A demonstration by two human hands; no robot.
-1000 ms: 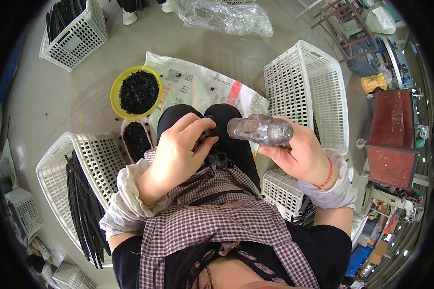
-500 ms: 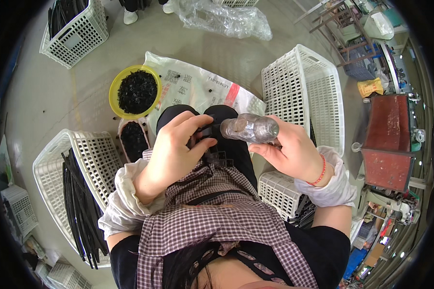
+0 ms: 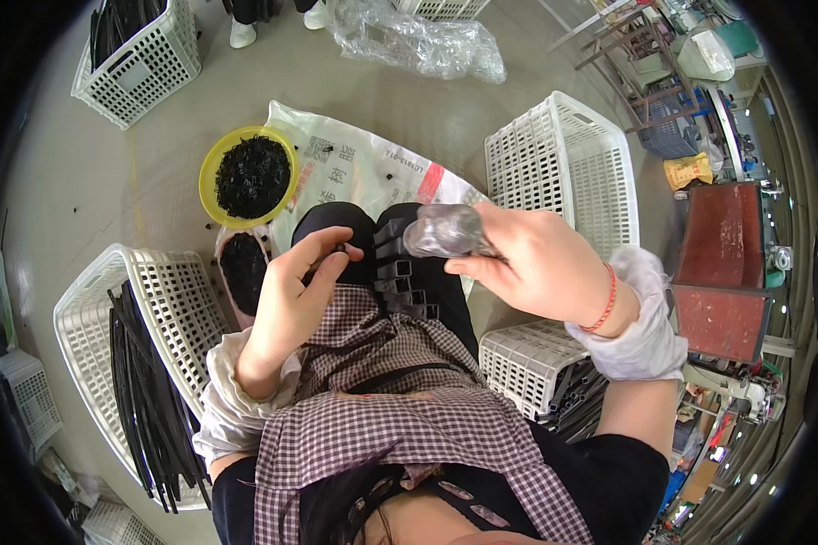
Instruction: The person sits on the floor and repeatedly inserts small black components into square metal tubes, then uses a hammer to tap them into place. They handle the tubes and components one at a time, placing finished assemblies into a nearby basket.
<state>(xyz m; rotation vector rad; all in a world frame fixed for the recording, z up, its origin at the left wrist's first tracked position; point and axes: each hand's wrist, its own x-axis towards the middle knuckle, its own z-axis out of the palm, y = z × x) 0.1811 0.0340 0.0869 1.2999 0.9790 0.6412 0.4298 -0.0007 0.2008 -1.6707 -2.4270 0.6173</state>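
Right hand [image 3: 541, 268] now lower, left

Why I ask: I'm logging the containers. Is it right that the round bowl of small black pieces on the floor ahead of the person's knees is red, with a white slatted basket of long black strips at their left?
Not quite: the head view shows the bowl is yellow, not red. The rest holds: it contains small black pieces, and the white basket of long black strips sits at the person's left.

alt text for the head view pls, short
A seated person's right hand holds a grey mallet-like tool over black square tube ends on the lap, while the left hand pinches a small black cap. White baskets and a yellow bowl of black caps surround them.
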